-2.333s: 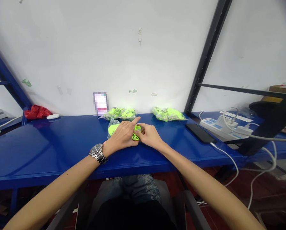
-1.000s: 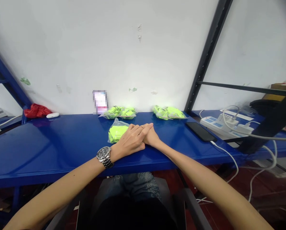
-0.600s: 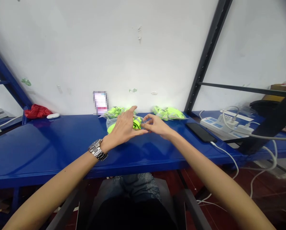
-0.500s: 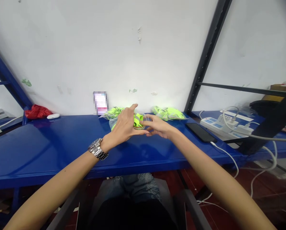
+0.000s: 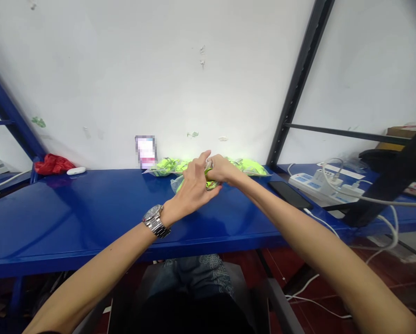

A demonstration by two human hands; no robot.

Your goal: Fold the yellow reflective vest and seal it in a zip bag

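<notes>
Holding: both hands meet above the blue shelf [image 5: 89, 218] and grip one small clear bag of neon-green pieces [image 5: 180, 182], lifted a little off the surface.
Left hand: the left hand [image 5: 193, 188] is closed around the bag from the near side, its forefinger stretched up; a metal wristwatch [image 5: 155, 221] sits on this wrist.
Right hand: the right hand [image 5: 219, 169] pinches the top end of the same bag, fingers curled tight on it.
Bag position: it is near the back of the shelf, in the middle, mostly covered by the two hands, so only its left end and a green strip between the hands can be seen.
Behind the hands: another green bag [image 5: 166, 166] lies against the white wall [image 5: 159, 69], just left of the hands, and a third green bag [image 5: 251, 167] lies just right of them; the right forearm crosses in front of part of that one.
Left side: a red crumpled thing [image 5: 53, 164] and a small white case [image 5: 76, 170] lie at the far left, well apart from the hands.
Right side: a black phone [image 5: 289, 194] lies flat on the shelf with a white cable [image 5: 324, 227] going down from it; further right a white power strip [image 5: 328, 183] carries several plugs.
Frame: a dark slanted post [image 5: 295, 88] stands behind the phone.
Below: the person's lap and a chair edge show under the shelf.
</notes>
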